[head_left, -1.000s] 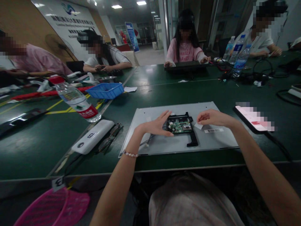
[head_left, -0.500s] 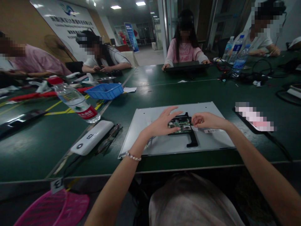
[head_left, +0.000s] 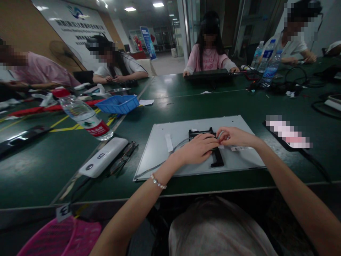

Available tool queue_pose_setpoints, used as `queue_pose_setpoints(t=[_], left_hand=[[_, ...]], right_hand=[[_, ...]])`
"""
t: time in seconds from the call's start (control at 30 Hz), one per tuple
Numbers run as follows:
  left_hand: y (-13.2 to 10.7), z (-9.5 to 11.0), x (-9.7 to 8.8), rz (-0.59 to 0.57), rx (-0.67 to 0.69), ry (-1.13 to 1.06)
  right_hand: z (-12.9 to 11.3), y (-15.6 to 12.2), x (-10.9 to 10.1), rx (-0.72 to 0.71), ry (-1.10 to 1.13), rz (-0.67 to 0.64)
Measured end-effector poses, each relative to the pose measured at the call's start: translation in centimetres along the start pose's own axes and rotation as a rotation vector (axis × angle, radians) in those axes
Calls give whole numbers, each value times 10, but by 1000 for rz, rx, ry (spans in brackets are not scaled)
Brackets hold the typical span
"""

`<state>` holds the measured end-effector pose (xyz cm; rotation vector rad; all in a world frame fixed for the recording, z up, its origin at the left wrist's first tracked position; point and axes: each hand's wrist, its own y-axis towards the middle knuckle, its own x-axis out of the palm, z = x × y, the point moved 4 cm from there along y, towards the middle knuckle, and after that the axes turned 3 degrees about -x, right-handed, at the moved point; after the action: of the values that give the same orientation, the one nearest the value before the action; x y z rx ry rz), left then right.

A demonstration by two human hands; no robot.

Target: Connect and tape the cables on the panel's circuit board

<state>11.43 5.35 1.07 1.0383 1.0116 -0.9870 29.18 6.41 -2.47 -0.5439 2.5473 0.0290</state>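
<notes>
A flat pale grey panel (head_left: 183, 170) lies on the green table in front of me. On it sits a black bracket (head_left: 218, 158), whose circuit board is now mostly hidden beneath my left hand (head_left: 201, 147). That hand is open, its fingers stretched out across the board and their tips close to my right hand (head_left: 226, 136). My right hand is closed in a pinch at the bracket's right edge; whatever its fingertips hold is too small to make out. A thin grey cable (head_left: 154, 168) runs over the panel and under my left wrist. A white strip (head_left: 168, 143) lies left of the bracket.
Left of the panel are eyeglasses (head_left: 124, 158), a white power bank (head_left: 104, 156), a tilted water bottle (head_left: 84, 117) and a blue tray (head_left: 117, 105). A phone (head_left: 286, 133) lies at right. A pink basket (head_left: 61, 234) is below the table edge. Several people sit across.
My left hand has come down and to the right over the circuit board, its fingers drawing together. The cable and white strip are now uncovered. My right hand stays in place.
</notes>
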Motion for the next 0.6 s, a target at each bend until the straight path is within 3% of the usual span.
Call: queue_pose_setpoints(t=[0.27, 0.47, 0.6], left_hand=[[2, 1, 1, -5, -16, -25], [2, 0, 3, -8, -25, -23], [2, 1, 3, -2, -19, -17]], right_hand=[[-6, -7, -10, -30, -91, 49], [-7, -6, -5, -21, -189, -48], [-3, -4, -4, -8, -205, -35]])
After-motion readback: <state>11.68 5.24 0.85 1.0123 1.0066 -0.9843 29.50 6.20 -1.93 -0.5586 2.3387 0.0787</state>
